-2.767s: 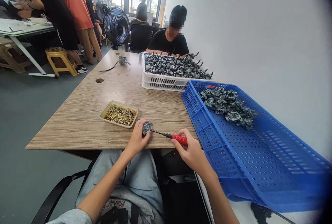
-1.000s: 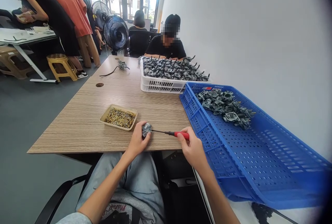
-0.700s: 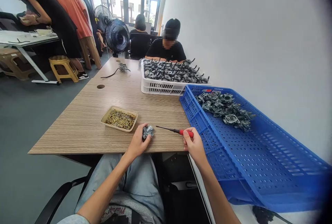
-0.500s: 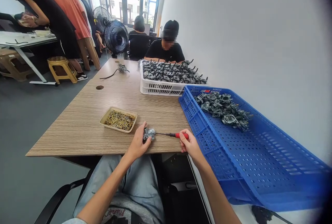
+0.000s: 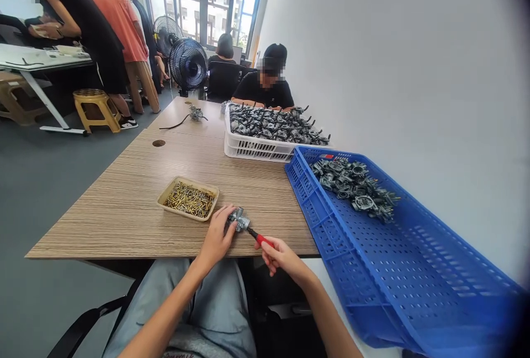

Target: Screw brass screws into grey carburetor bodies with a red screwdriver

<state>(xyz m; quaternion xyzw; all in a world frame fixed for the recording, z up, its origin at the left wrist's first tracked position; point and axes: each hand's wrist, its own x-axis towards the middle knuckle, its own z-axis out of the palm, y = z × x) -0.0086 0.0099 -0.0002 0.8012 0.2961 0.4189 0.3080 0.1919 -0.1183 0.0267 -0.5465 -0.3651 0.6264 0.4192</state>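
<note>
left hand (image 5: 215, 239) grip clamps small metal part (image 5: 237, 219) on counter (image 5: 124, 209) near edge, steadying it | right hand (image 5: 281, 256) grip pinches red screwdriver (image 5: 259, 237), tip at part | brass screw tray (image 5: 194, 182) just beside, within reach

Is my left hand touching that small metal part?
Touching: the head view shows the left hand closed around the small metal part, no gap between them.

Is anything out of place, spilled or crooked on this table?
The blue crate juts past the near edge of the table; its support there is hidden. Nothing is spilled; the metal part and screwdriver look normal.
</note>
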